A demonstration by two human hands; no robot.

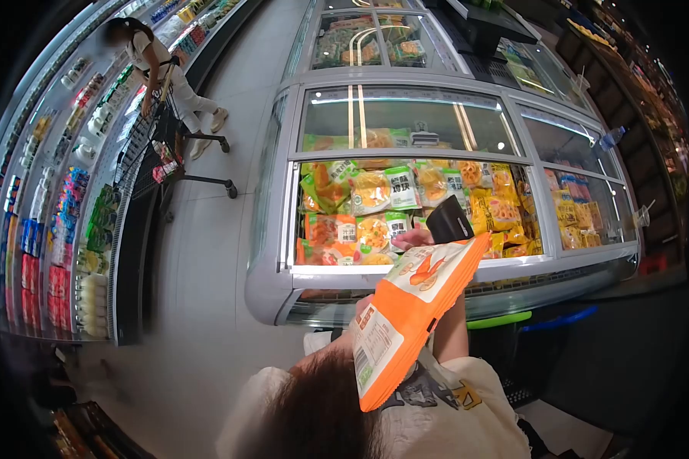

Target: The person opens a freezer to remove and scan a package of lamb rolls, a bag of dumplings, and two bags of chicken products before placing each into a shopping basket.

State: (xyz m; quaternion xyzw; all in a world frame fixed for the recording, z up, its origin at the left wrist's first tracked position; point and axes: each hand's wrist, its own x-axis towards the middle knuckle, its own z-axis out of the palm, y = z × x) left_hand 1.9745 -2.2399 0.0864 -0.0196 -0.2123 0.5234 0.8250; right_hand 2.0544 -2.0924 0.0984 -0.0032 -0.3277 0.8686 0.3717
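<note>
A large orange and white food bag (409,314) is tilted in front of my body, with a carrot picture on its upper part. My left hand (364,307) is closed on the bag's left edge, mostly hidden behind it. Beyond the bag's top edge, part of my right hand (413,239) shows over the freezer opening, beside a dark, flat object (449,221). The bag covers most of that hand, so its grip is unclear. Below the hand, packed food bags (371,191) lie in the chest freezer (272,268).
Sliding glass lids (409,118) cover other freezer sections. At the left, a person (149,57) leans by a shopping cart (142,153) near stocked shelves (69,164). Grey floor (214,229) lies between shelves and freezer. Green (500,320) and blue (559,318) handles show at the lower right.
</note>
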